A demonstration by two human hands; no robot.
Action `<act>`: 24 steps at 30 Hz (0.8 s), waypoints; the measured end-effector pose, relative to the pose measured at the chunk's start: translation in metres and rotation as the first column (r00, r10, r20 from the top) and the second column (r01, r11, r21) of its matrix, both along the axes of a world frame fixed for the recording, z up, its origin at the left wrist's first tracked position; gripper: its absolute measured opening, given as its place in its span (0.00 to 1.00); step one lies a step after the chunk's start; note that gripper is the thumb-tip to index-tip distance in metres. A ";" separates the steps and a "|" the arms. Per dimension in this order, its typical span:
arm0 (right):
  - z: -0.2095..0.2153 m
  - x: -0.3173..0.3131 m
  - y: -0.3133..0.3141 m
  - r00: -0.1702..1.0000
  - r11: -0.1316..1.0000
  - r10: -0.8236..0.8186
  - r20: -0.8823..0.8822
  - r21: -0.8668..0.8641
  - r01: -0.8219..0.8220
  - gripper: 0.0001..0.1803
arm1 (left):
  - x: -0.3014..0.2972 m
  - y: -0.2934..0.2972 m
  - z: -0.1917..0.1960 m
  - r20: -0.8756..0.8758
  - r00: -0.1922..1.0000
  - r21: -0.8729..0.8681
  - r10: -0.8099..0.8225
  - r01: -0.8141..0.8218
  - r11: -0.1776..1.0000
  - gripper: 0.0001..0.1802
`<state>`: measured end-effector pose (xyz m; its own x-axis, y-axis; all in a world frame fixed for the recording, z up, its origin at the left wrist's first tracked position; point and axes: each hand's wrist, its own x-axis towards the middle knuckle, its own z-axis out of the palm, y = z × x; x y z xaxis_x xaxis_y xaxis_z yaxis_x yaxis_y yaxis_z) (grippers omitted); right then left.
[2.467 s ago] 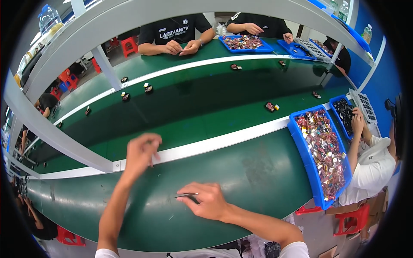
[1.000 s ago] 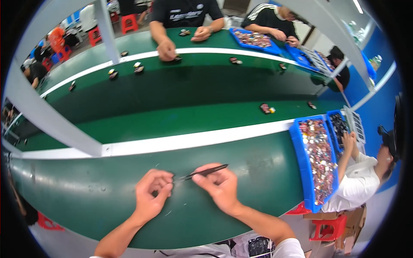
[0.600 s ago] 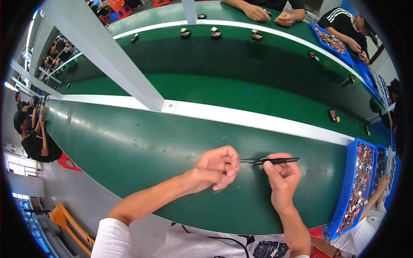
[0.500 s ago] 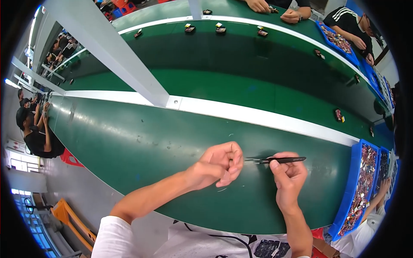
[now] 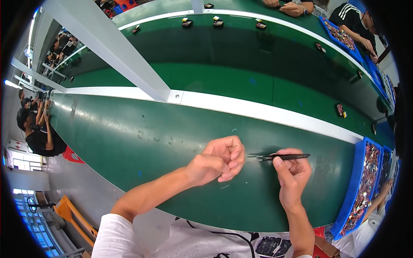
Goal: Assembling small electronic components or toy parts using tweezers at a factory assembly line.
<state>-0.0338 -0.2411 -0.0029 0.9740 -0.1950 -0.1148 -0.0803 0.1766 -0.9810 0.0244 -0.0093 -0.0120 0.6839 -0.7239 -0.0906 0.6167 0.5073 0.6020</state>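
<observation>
My left hand (image 5: 215, 161) hovers above the green tabletop (image 5: 142, 142), palm turned partly up and fingers curled in toward the thumb. Whatever they may hold is hidden or too small to name. To its right, my right hand (image 5: 294, 174) grips a pair of black tweezers (image 5: 296, 156) between thumb and fingers. The tips point left toward my left fingers, with a short gap between. A thin pale scrap (image 5: 224, 187) lies on the table below my left hand.
A blue tray (image 5: 351, 189) full of small colourful parts stands at the right. Beyond a white rail (image 5: 266, 114) runs a green conveyor (image 5: 223, 84) carrying several small dark items. A white post (image 5: 116, 47) rises at the left. Other people work around the line.
Both hands have shifted very slightly up and to the right in the view, tweezers included. My grip looks the same. Across the conveyor, another person's hands have moved.
</observation>
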 end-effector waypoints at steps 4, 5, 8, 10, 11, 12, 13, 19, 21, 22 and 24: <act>0.001 0.000 0.000 1.000 1.000 -0.006 0.008 -0.002 0.006 0.09 | 0.000 -0.001 -0.001 0.005 1.000 -0.003 0.001 -0.001 1.000 0.15; 0.002 0.000 0.000 1.000 1.000 -0.004 0.005 -0.003 0.004 0.09 | -0.001 -0.001 -0.002 0.006 1.000 -0.007 0.001 -0.001 1.000 0.14; 0.001 -0.001 0.000 1.000 1.000 0.013 0.010 -0.005 -0.013 0.09 | -0.001 0.000 -0.002 0.012 1.000 -0.010 0.000 0.001 1.000 0.13; 0.001 -0.001 0.000 1.000 1.000 0.011 0.009 -0.011 -0.011 0.09 | -0.001 0.000 -0.002 0.016 1.000 -0.010 -0.002 0.002 1.000 0.13; 0.001 -0.001 0.001 1.000 1.000 0.009 0.009 -0.015 -0.009 0.09 | -0.001 0.000 -0.001 0.013 1.000 -0.006 -0.003 0.003 1.000 0.13; 0.001 -0.001 0.001 1.000 1.000 0.009 0.008 -0.016 -0.009 0.09 | -0.001 0.000 -0.001 0.010 1.000 -0.002 -0.005 0.005 1.000 0.13; 0.001 -0.002 0.001 1.000 1.000 0.012 0.003 -0.028 -0.012 0.09 | -0.001 -0.001 -0.001 0.009 1.000 -0.003 -0.005 0.005 1.000 0.13; 0.003 -0.002 0.002 1.000 0.999 0.020 0.003 -0.043 -0.020 0.09 | 0.000 0.001 -0.002 -0.013 1.000 -0.022 -0.005 0.005 1.000 0.07; 0.003 -0.002 0.002 1.000 0.999 0.023 0.006 -0.044 -0.023 0.10 | 0.000 0.001 -0.002 -0.024 1.000 -0.021 -0.001 0.000 1.000 0.07; 0.004 -0.002 0.002 1.000 0.999 0.022 0.008 -0.037 -0.021 0.10 | 0.001 0.001 -0.003 -0.025 1.000 -0.021 -0.001 0.000 1.000 0.07; 0.004 -0.002 0.002 1.000 0.999 0.020 0.010 -0.031 -0.020 0.10 | 0.000 0.001 -0.004 -0.021 1.000 -0.033 0.002 -0.003 0.999 0.07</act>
<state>-0.0355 -0.2391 0.0008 0.9788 -0.1789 -0.0993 -0.0736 0.1450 -0.9867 0.0249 -0.0083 -0.0158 0.6838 -0.7253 -0.0804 0.6276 0.5283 0.5719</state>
